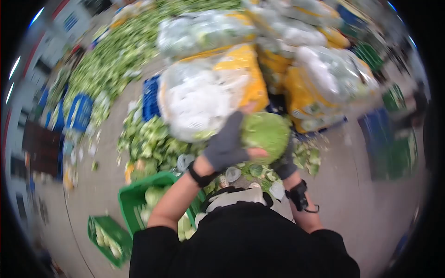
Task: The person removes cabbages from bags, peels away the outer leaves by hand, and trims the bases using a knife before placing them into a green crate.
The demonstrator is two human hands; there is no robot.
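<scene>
Both gloved hands, left (226,146) and right (285,160), clasp a cabbage (265,136); probably hefty, firm, smooth-leaved, it suits palms cupped around opposite sides.

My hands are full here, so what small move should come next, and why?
Probably ease the cabbage forward toward the nearest bag: your left hand and right hand hold it from both sides, and that bag lies just ahead.

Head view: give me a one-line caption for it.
Gloved hands hold a green cabbage above scattered leaves, beside a green crate and bagged produce.
</scene>
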